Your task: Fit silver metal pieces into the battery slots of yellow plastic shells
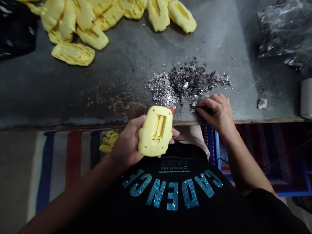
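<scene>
Over the edge of a metal table [60, 84], the left hand [125, 143] grips one yellow plastic shell [156, 136]; about ten more shells [102, 16] lie heaped beyond, cut off by the frame's top. The right hand [215, 112] rests at a pile of countless small metal pieces [187, 84], any pinch hidden.

My black short-sleeved T-shirt [136, 221]: teal sequin lettering "CADENCE" [173, 191] across front, small pale "ORIGINAL" print [175, 167] above, dark sleeve hem [263, 203].
</scene>
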`<state>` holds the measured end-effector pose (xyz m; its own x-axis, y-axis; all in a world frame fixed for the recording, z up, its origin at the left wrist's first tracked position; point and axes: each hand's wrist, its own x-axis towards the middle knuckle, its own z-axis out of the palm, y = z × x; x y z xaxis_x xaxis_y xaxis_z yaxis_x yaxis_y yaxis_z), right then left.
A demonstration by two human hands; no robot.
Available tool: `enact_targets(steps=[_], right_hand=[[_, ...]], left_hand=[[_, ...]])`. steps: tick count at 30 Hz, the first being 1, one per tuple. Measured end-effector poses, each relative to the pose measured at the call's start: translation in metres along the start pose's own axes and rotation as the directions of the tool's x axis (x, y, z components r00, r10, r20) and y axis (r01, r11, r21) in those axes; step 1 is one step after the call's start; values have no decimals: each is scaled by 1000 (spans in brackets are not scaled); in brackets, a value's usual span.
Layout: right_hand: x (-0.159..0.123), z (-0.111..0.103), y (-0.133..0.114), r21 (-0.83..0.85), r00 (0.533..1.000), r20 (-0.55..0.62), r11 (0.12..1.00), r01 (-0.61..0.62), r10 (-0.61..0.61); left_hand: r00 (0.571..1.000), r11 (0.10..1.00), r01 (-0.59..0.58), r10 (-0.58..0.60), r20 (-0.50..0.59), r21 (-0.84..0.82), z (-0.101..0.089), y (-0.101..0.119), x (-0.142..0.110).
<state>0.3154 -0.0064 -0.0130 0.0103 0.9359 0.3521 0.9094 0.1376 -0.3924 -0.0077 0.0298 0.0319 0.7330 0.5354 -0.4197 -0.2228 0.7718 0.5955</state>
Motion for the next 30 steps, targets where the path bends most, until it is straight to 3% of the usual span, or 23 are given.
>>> enact_targets(steps=[5, 9, 12, 16, 24, 30], right_hand=[[-10, -30, -8, 108, 1000, -6, 994, 23, -23], [-10, -53, -38, 352, 984, -35, 920, 174, -172], [-2, -56, -59, 458, 960, -38, 850, 262, -276], [8, -50, -68, 413, 925, -44, 837, 360, -377], [16, -44, -71, 267, 869, -58, 831, 489, -492], [12, -50, -74, 202, 872, 41, 859, 470, -487]], left_hand=[[992, 985, 119, -113, 54, -124, 1, -8, 7], [981, 963, 166, -140, 136, -211, 6, -17, 13], [977, 961, 160, -120, 178, -225, 10, -22, 14], [978, 960, 106, -54, 199, -260, 11, -27, 9], [957, 947, 129, -42, 286, -293, 13, -26, 3], [956, 950, 138, -54, 290, -280, 17, -27, 3]])
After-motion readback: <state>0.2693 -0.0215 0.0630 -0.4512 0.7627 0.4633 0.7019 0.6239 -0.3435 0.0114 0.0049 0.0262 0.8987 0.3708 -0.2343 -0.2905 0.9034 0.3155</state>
